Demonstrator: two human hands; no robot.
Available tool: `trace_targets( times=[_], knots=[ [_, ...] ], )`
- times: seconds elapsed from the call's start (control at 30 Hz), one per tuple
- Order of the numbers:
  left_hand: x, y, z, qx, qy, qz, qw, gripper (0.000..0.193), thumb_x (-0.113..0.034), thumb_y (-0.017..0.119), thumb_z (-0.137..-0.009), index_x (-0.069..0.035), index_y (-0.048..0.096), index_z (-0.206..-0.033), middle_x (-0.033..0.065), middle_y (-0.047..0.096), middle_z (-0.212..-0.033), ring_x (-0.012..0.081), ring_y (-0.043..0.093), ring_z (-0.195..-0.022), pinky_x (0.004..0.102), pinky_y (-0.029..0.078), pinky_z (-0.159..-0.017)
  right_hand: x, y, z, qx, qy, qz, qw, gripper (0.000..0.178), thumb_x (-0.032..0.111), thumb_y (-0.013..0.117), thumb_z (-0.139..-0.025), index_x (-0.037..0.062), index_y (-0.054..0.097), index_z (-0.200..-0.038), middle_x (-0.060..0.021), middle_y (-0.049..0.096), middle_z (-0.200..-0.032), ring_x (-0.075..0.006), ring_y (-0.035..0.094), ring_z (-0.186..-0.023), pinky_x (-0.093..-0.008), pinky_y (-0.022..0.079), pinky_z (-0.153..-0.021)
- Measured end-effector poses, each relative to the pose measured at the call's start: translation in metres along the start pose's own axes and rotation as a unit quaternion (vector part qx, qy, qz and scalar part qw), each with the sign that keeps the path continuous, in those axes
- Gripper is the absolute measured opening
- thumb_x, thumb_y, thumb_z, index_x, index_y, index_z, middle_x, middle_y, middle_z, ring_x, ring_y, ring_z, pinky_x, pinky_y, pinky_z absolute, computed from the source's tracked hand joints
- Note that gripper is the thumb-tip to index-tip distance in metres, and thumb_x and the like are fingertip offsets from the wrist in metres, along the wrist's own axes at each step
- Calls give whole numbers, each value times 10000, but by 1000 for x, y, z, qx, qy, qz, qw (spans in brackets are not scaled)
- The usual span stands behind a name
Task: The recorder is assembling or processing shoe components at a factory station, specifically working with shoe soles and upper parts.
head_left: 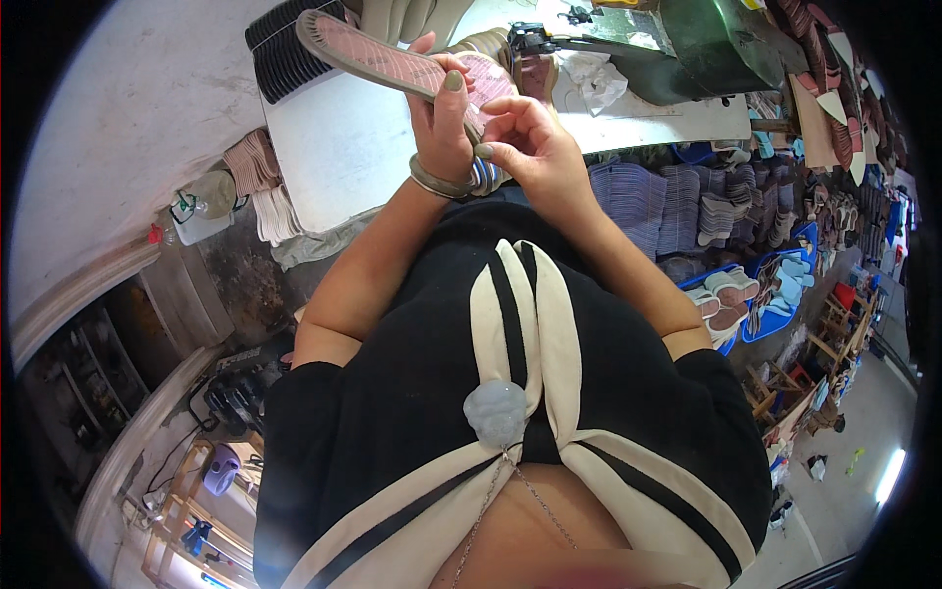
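A long shoe sole with a pinkish patterned face and a brown-grey edge is held up over the white table, tilted toward the upper left. My left hand is closed around it, thumb on the patterned face and fingers behind. At the sole's near end, my right hand pinches the edge between thumb and fingertips. Just beyond my hands lies another pink-faced sole. A striped piece shows beneath my left wrist, partly hidden.
A stack of black soles stands at the table's far left. A green machine and crumpled white paper are to the right. Below lie stacked grey-purple soles and blue baskets of footwear.
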State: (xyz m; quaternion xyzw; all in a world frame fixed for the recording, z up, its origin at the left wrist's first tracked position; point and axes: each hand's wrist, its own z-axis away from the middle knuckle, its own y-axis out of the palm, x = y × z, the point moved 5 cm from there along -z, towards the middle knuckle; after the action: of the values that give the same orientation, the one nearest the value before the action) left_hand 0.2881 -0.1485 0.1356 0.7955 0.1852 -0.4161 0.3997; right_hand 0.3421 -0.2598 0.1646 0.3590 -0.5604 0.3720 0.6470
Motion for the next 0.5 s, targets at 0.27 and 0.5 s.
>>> trace_targets(
  times=[0.27,0.5],
  knots=[
    [-6,-2,9,3,11,-32,999,506,-167,493,-879,17,303,-1311,44,494,-956,100,444,-823,256,370,-795,-1,2,7,22,12,32,999,406,-14,632,-801,16,479,-1176,-25,558,-890,-76,528,-806,-195,441,-739],
    [-7,-3,9,-17,-10,25,1000,496,-137,492,-878,17,302,-1310,37,493,-960,89,455,-835,238,379,-796,4,6,11,-14,-8,-7,1000,409,-25,628,-797,17,492,-1180,-16,533,-872,-75,514,-803,-195,435,-737]
  ],
)
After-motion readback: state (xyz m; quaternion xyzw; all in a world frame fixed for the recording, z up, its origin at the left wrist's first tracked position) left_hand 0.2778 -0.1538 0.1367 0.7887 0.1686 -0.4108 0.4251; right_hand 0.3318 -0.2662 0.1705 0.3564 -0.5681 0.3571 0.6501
